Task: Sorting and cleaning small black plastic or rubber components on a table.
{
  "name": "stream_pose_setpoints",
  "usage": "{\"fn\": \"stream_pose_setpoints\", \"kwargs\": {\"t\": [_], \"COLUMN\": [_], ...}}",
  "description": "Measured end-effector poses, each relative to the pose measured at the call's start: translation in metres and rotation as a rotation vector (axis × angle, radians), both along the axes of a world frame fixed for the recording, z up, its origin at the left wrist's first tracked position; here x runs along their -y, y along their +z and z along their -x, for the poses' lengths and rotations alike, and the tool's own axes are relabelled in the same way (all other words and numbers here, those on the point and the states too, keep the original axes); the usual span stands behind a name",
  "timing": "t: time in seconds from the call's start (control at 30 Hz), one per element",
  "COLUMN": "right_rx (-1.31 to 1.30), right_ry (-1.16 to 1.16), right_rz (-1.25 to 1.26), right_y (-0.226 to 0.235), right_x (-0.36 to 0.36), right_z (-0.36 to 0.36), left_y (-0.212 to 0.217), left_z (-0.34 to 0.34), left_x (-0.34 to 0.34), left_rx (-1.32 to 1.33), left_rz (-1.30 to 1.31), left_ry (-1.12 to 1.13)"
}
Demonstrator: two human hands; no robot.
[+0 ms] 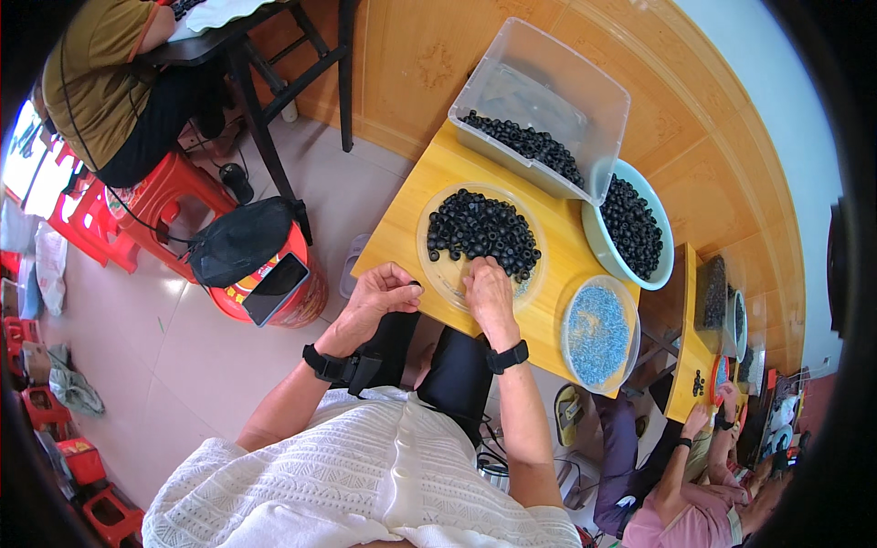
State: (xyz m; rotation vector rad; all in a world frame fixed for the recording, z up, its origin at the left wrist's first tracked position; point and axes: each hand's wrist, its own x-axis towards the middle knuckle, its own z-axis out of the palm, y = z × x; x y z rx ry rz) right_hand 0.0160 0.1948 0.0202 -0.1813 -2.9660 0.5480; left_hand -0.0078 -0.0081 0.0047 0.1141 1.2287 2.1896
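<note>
My left hand (pixel 382 300) is held just off the table's front edge, thumb and forefinger pinched on a small black ring-like part (pixel 417 285). Over the near side of a round clear shallow tray (pixel 429 267) is my right hand (pixel 491 294), its fingertips bent down together beside a heap of black ring-shaped parts (pixel 484 226). What those fingertips hold, if anything, is hidden. A few small pale blue pieces (pixel 522 287) lie in the tray beside the right hand. Both wrists wear black bands.
On the yellow wooden table (pixel 395 222) a clear bin (pixel 541 100) and a pale green bowl (pixel 660 242) hold more black parts. A round container (pixel 598 333) holds small blue pieces. To the left, a phone (pixel 277 288) rests on a red bucket (pixel 306 301). Other people sit nearby.
</note>
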Motion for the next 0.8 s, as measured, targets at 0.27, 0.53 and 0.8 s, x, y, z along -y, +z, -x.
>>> {"fn": "stream_pose_setpoints", "kwargs": {"t": [0.27, 0.53, 0.8], "right_rx": [-0.049, -0.117, -0.092], "right_ry": [0.038, 0.000, 0.036], "right_rz": [0.054, 0.103, 0.960], "right_y": [-0.006, -0.009, 0.034], "right_x": [-0.001, -0.002, 0.038], "right_z": [0.001, -0.002, -0.028], "left_y": [0.002, 0.005, 0.000], "left_z": [0.000, 0.000, 0.001], "left_x": [-0.003, -0.006, -0.008], "left_rx": [-0.001, 0.021, 0.015], "left_rz": [-0.007, -0.095, -0.096], "left_ry": [-0.015, 0.013, 0.017]}}
